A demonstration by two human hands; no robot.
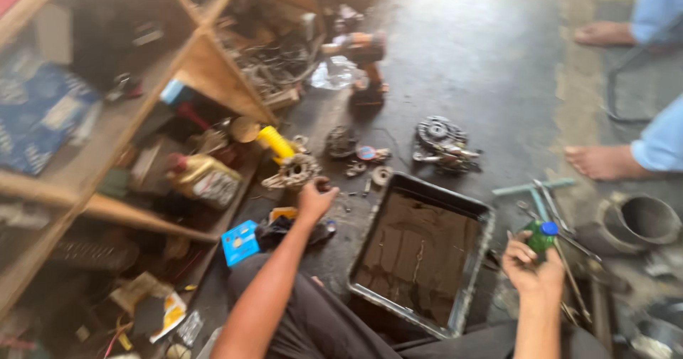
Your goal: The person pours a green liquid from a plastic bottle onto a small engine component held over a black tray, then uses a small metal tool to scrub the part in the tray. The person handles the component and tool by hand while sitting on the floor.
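Right hand (532,270) grips a round green plastic bottle (541,236).

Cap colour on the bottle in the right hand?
Blue cap on a green bottle, held in the right hand; head view.

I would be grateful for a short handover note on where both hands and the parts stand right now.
Left hand: stretched forward over the floor, fingers closed on a small dark part; the blur hides what it is.
Right hand: holding a small green bottle with a blue cap, cap on.
Metal tray of dark liquid sits between the hands.
Round metal parts and a toothed ring lie on the floor beyond the tray, outside it.
Long tools lie right of the tray.
Done: parts spread out. Left: bottle unopened.
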